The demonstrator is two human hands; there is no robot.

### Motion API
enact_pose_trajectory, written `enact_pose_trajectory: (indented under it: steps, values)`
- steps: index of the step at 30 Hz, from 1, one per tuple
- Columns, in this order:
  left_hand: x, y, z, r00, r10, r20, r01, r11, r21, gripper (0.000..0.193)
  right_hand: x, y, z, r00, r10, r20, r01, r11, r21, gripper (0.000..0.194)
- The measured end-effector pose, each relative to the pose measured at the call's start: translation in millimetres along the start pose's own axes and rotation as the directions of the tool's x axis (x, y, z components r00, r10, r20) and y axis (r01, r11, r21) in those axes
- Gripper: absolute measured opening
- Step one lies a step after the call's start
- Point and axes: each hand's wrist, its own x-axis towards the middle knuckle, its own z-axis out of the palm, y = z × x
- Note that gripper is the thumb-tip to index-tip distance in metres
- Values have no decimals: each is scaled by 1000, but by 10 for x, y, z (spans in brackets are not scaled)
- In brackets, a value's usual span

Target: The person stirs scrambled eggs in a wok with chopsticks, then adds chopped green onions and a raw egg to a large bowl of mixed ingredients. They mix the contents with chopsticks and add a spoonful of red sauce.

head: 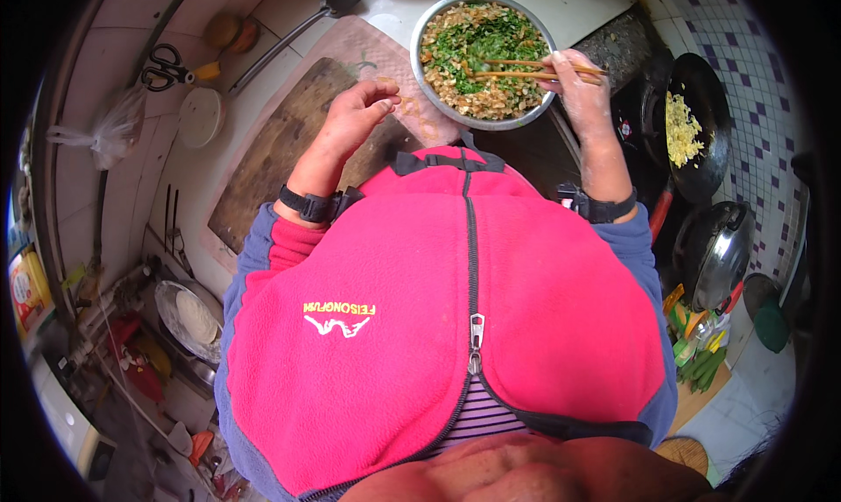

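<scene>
My right hand [575,85] holds a pair of wooden chopsticks [516,68], their tips in the food inside a round metal bowl [416,68]. The bowl holds chopped green leaves [496,32] over a pale brown, finely chopped filling [453,23]. White powder or dough residue dusts this hand and wrist. To the left of the bowl, my left hand [361,108] hovers with bent fingers and nothing in it. Beneath that hand lies a dark-stained wooden cutting board [276,147] on a pink cloth [335,45].
On the right, a black wok [713,134] with cooked scrambled egg [682,131] sits by the stove, near a lidded pan [719,255]. A spatula [289,52], black-handled scissors [165,68] and a round lid [200,117] are at the left. A bowl with dough [197,318] stands lower left.
</scene>
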Motion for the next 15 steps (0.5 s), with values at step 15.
enact_pose_trajectory:
  steps: [15]
  values:
    - [-3, -52, -33, 999, -31, -30, 31, 999, 14, 31, 116, 280, -238, 985, -12, -171, 50, 974, 221, 24]
